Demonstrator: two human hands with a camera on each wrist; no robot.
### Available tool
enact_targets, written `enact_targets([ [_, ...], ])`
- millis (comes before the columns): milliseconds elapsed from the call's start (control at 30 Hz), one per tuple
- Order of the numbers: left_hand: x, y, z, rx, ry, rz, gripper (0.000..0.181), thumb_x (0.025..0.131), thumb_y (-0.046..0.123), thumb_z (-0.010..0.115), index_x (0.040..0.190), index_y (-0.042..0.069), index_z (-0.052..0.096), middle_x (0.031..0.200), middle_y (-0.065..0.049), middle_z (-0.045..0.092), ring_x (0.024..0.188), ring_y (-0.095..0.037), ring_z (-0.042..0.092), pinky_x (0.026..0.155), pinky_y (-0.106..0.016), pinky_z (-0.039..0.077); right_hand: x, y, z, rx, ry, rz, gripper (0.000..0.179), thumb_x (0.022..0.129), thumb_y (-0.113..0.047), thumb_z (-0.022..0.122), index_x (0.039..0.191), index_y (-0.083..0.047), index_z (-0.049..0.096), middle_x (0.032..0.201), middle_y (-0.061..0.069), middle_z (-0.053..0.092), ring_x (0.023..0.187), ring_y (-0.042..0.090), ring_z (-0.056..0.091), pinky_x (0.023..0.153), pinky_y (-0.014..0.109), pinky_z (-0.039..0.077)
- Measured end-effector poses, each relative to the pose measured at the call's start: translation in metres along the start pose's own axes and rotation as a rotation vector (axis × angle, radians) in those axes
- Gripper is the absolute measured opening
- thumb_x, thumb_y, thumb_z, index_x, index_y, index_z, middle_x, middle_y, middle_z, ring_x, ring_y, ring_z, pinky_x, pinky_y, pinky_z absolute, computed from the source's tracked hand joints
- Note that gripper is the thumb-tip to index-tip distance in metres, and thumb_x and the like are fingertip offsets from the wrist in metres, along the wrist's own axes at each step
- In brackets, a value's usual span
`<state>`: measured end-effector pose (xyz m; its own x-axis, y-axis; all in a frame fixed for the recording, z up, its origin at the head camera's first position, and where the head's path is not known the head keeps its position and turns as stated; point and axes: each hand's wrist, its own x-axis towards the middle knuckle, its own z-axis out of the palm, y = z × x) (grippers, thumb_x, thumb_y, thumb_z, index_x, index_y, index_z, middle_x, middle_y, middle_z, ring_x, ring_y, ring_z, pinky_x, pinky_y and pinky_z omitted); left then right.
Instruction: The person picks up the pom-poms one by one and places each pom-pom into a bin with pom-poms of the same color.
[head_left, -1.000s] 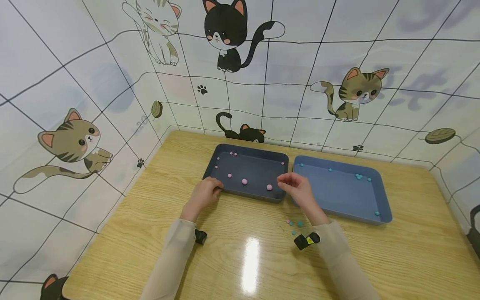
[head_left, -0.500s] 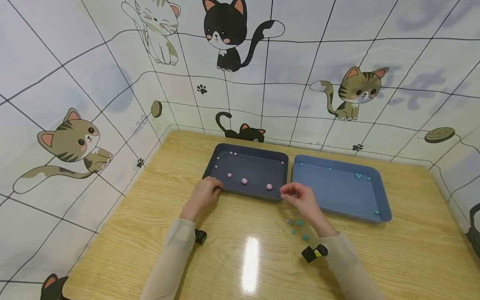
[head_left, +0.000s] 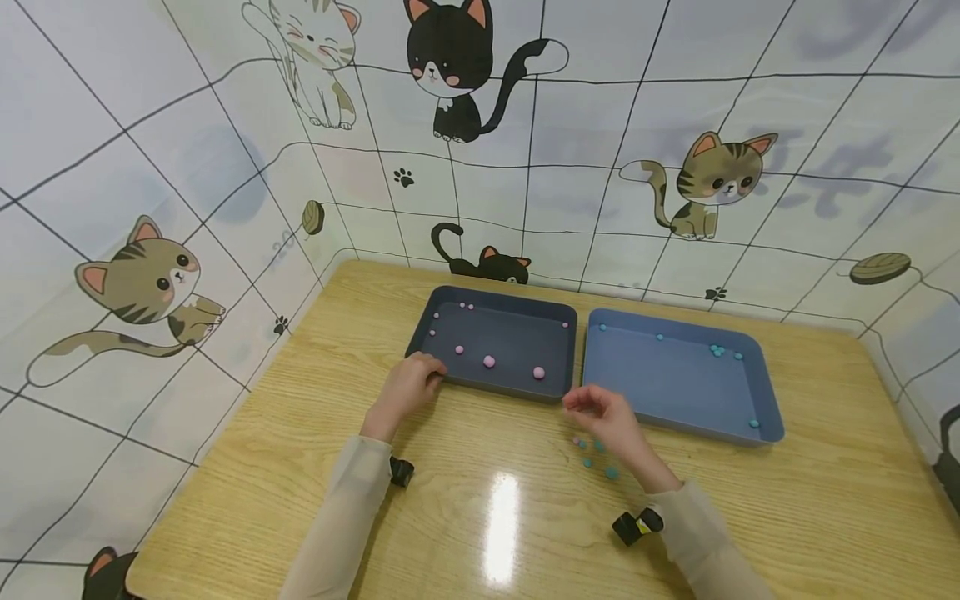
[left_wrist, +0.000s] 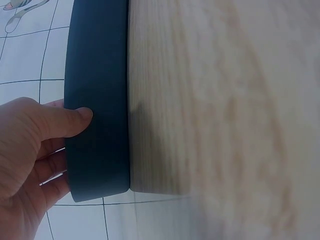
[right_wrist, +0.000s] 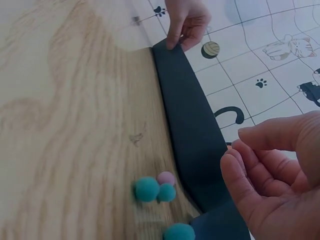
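My left hand (head_left: pixel 408 385) grips the near left rim of a dark navy tray (head_left: pixel 510 329); in the left wrist view the thumb (left_wrist: pixel 80 120) lies on the tray's outer wall with the fingers behind it. Several pink pom-poms (head_left: pixel 489 362) are scattered inside that tray. My right hand (head_left: pixel 609 421) hovers just in front of the gap between the trays, its fingers loosely bent with nothing between them. Close under it on the table lie several teal pom-poms (right_wrist: pixel 147 189) and a small pink pom-pom (right_wrist: pixel 166 178).
A lighter blue tray (head_left: pixel 660 379) sits right beside the navy one, with several teal pom-poms (head_left: pixel 717 352) in it. Both trays stand on a wooden table (head_left: pixel 465 517) toward its back edge. Behind and to the left rise walls (head_left: pixel 585 125) with cat drawings.
My right hand has drawn back from the navy tray's right edge toward the loose pom-poms, uncovering another teal one on the table. My left hand stays on the rim.
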<state>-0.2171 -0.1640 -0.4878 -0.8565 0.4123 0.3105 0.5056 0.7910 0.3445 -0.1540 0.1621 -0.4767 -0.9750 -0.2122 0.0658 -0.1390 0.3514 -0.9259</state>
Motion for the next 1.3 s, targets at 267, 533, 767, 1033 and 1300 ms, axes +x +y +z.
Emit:
enact_targets([
  [267,0.0,0.0,-0.001,-0.001,-0.009,0.003,0.008,0.08,-0.003,0.067,0.083,0.004,0.071,0.081,-0.006,0.067,0.08,-0.022,0.062,0.072,-0.035,0.052,-0.006,0.005,0.002,-0.003,-0.015,-0.034,0.015,0.082,0.01,0.063,0.096,0.009,0.062,0.092,0.023,0.064,0.081,0.024,0.063,0.069,0.023,0.053],
  [533,0.001,0.001,0.0,0.003,-0.002,0.006,0.009,0.08,-0.002,0.067,0.083,0.005,0.072,0.081,-0.006,0.067,0.079,-0.022,0.061,0.072,-0.035,0.052,-0.011,0.013,0.003,-0.055,-0.054,-0.013,0.018,0.08,0.009,0.065,0.097,0.005,0.064,0.091,0.016,0.066,0.08,0.018,0.062,0.071,0.024,0.053],
  [767,0.001,0.001,0.0,0.0,-0.003,0.004,0.008,0.08,-0.003,0.068,0.083,0.004,0.071,0.081,-0.006,0.067,0.078,-0.022,0.062,0.071,-0.035,0.052,-0.011,0.019,0.003,-0.115,-0.082,-0.059,0.02,0.079,0.012,0.064,0.096,0.004,0.064,0.09,0.014,0.065,0.08,0.022,0.062,0.068,0.025,0.053],
  [1033,0.001,0.001,-0.001,0.002,0.0,-0.004,0.008,0.08,-0.003,0.068,0.082,0.004,0.071,0.08,-0.006,0.067,0.078,-0.022,0.062,0.071,-0.035,0.052,-0.01,0.021,0.006,-0.183,-0.093,-0.068,0.023,0.077,0.015,0.063,0.094,0.001,0.065,0.091,0.012,0.065,0.08,0.026,0.062,0.068,0.026,0.053],
  [1300,0.001,0.002,-0.002,-0.006,-0.008,-0.017,0.008,0.08,-0.003,0.067,0.083,0.004,0.071,0.081,-0.007,0.067,0.08,-0.023,0.062,0.072,-0.036,0.052,-0.01,0.02,0.007,-0.226,-0.101,-0.087,0.025,0.075,0.017,0.062,0.095,0.002,0.064,0.093,0.013,0.064,0.083,0.026,0.061,0.07,0.031,0.054],
])
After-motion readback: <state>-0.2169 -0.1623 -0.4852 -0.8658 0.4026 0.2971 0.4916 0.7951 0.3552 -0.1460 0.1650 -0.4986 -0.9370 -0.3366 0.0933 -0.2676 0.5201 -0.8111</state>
